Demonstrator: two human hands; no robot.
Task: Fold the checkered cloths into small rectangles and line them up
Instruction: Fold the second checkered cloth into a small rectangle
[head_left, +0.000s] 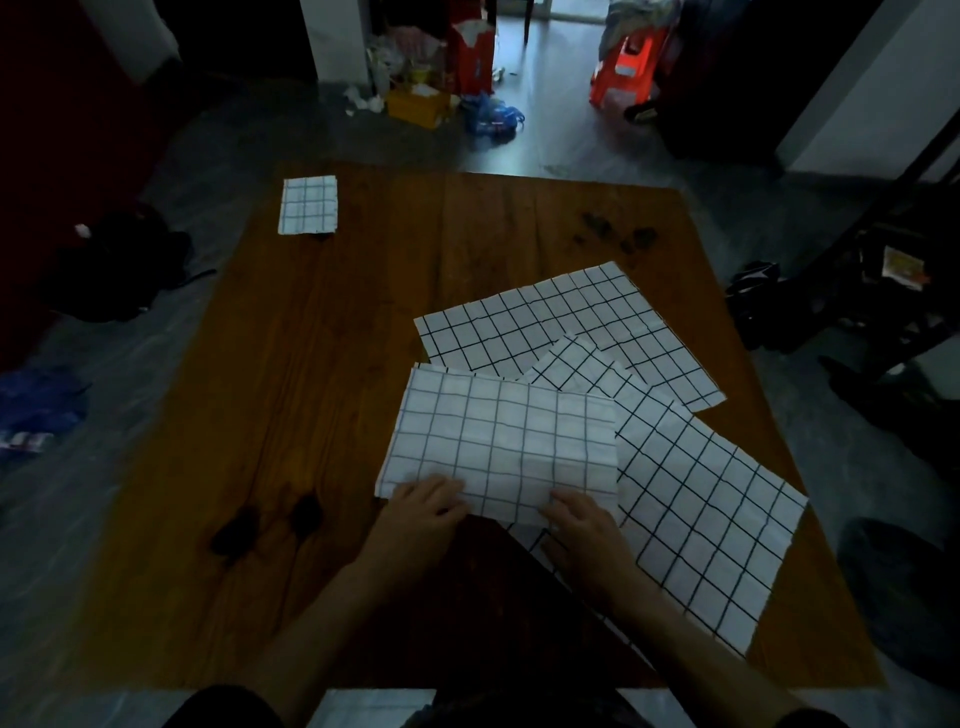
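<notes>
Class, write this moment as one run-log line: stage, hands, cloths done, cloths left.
stage: mid-fold | hands: left hand and right hand grip half-folded cloth near edge | done: small folded cloth far-left | left: two flat cloths

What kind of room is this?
Probably a room in someone's home: a wooden table with checkered cloths, an orange toy car and bags and boxes cluttering the tiled floor.

White cloths with black grid lines: a folded small rectangle (308, 205) at eleven o'clock, three larger ones (561, 322) at three (fainter grid on the nearest). Reddish-brown wooden table (322, 364).
</notes>
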